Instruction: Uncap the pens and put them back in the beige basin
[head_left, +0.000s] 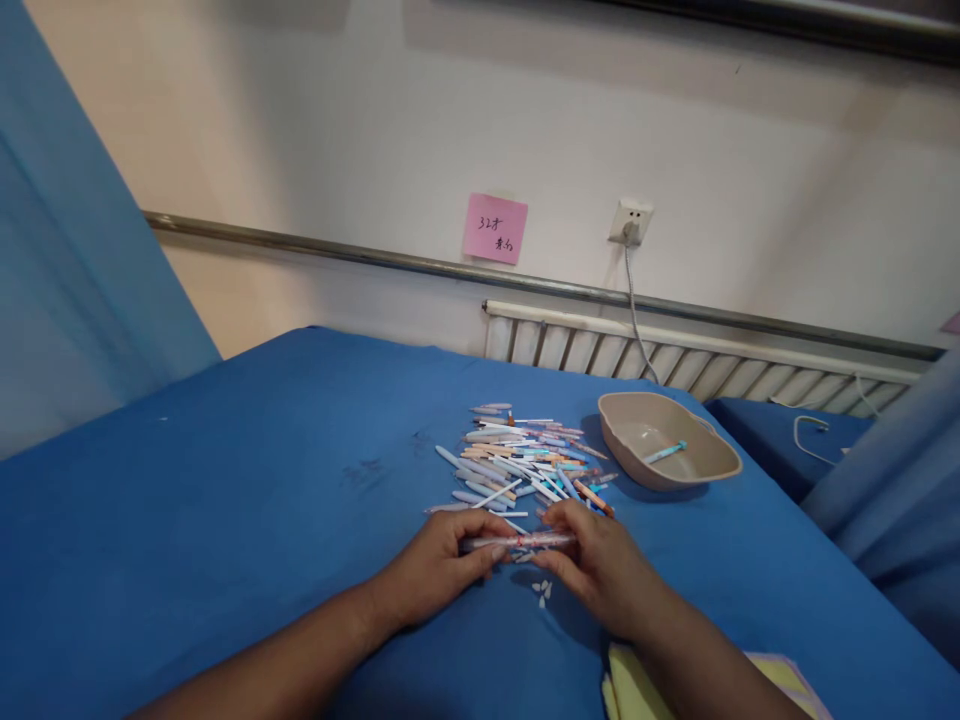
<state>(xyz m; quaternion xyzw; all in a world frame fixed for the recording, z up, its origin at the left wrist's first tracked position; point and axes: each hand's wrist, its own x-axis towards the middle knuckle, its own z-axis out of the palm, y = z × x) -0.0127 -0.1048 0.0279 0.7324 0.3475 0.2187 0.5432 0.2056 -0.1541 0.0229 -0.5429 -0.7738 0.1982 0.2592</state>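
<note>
Between my two hands lies a pen (531,540) with a pale body and reddish marks, held level above the blue cloth. The fingers of my left hand (442,555) are closed around its left end. At the other end, my right hand (596,560) pinches it between thumb and fingers. Just beyond them spreads a loose pile of pen parts (517,455), with white tubes and pastel, orange and blue barrels. A few small white tips (541,590) rest on the cloth below the pen.
A beige basin (660,440) stands right of the pile, with one blue pen (666,452) inside. Yellow cloth (634,685) lies under my right forearm. Behind the blue-covered table (225,520) are a radiator (585,345), a wall socket (630,222) with a cable, and a pink note (495,228).
</note>
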